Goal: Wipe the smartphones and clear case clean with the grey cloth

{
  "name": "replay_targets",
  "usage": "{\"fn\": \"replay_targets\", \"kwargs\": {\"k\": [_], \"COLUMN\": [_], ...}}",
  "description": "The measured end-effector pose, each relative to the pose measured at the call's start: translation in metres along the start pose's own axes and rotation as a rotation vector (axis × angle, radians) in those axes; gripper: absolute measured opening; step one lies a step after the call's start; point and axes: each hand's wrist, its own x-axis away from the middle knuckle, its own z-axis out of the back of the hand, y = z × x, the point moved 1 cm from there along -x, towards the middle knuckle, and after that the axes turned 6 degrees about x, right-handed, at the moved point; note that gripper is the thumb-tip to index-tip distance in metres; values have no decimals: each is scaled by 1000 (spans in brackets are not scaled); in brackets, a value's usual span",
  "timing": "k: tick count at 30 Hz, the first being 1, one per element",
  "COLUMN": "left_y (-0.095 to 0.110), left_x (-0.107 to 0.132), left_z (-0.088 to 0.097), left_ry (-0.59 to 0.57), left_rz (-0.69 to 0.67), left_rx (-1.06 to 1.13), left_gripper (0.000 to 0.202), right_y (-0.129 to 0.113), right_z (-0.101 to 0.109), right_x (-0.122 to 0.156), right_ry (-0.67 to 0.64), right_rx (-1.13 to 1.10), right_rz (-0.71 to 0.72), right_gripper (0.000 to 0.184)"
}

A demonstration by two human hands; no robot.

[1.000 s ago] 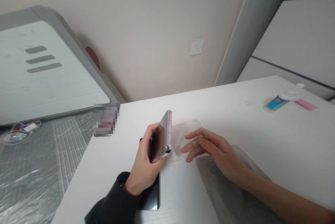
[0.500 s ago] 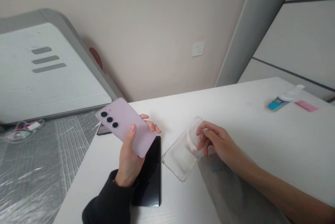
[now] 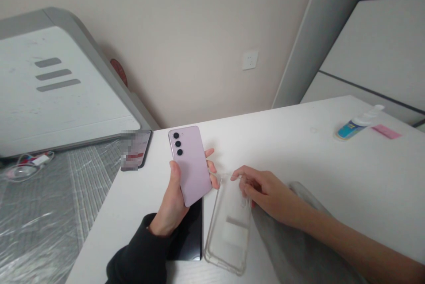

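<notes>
My left hand is closed around a lilac phone, thumb on one edge and fingertips on the other. The phone's back, with three camera lenses, faces me. To its right, my right hand pinches the upper part of a clear phone case, which hangs tilted over the table. A black tablet-like slab lies under my left wrist, partly covered. Beneath my right forearm a grey cloth or bag is partly hidden.
On the white table, a spray bottle lies at the right beside a pink strip. Another phone-like item rests at the left edge. Plastic sheeting covers the surface beyond; a wall socket is behind.
My left hand has turned the phone more upright and moved it right. My right hand has shifted slightly left and down, and the clear case has swung toward me, more upright.
</notes>
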Motion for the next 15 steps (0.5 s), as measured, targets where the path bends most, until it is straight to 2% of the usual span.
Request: {"fn": "replay_targets", "kwargs": {"k": [7, 15], "left_y": [-5, -7], "left_x": [0, 2], "left_z": [0, 0], "left_ry": [-16, -24], "left_rz": [40, 63], "left_rx": [3, -10], "left_gripper": [89, 84], "right_y": [6, 5], "right_z": [1, 0], "right_x": [-2, -1], "right_ry": [102, 149], "right_rx": [30, 94], "right_rz": [-29, 10], "right_gripper": [27, 11]}}
